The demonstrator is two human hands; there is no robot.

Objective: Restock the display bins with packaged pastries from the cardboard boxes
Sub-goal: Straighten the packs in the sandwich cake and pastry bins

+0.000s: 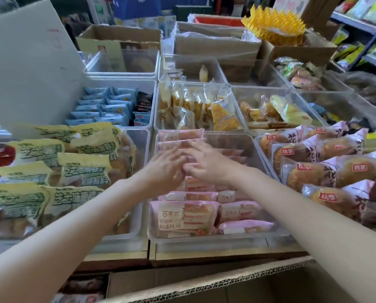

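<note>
A clear plastic bin (206, 239) in the middle front holds several pink packaged sandwich pastries (183, 217) in rows. Both my hands reach into it side by side over the middle rows. My left hand (164, 170) lies palm down with fingers stretched out on the pink packs. My right hand (204, 164) is next to it, fingers straight and spread, touching the packs further back. Neither hand grips a pack as far as the blur shows. An open cardboard box (204, 281) stands right below me at the bottom edge.
Left bin (143, 154) holds yellow-green packs (84, 169). Right bin holds pink bread packs (327, 171). Behind are bins of blue packs (103, 106), yellow cakes (204, 108) and mixed snacks (276, 110). Cardboard boxes (121, 42) stand at the back, a shelf (362, 27) far right.
</note>
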